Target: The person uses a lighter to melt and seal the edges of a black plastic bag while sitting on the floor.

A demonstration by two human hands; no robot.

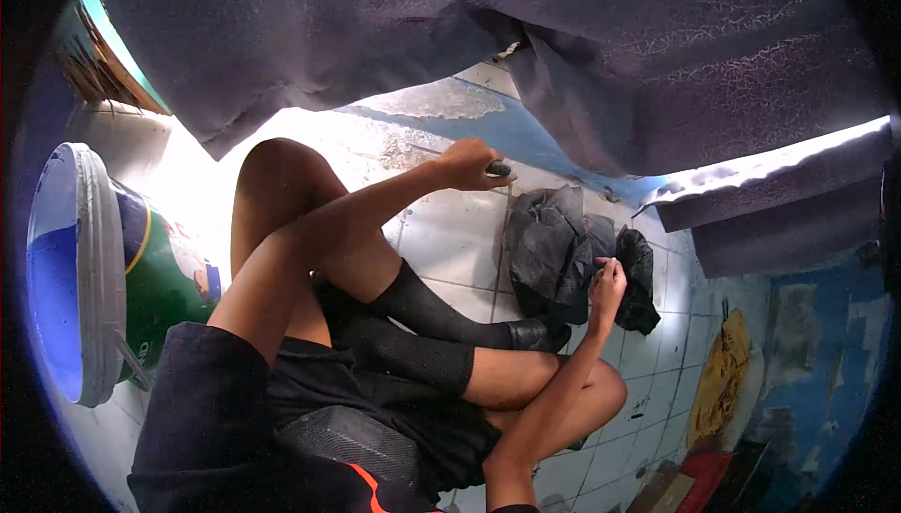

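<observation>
My left hand [469,165] is held out over the tiled floor beyond my knee, closed around a dark object with a rounded end [498,169]. Most of that object is hidden in the fist, so its kind does not show. My right hand [608,280] is raised beside a black bundle [546,248] that looks like crumpled cloth or a bag. Its fingers are curled in, and whatever they may hold cannot be made out. A smaller black bundle [639,278] lies just beyond that hand.
Dark curtain-like cloth [357,15] hangs across the far side. A large paint bucket with a blue lid [54,278] lies at the left. My bent legs and black shoe [537,334] take up the middle. A yellow cloth [721,377] is by the blue wall [817,335] at right.
</observation>
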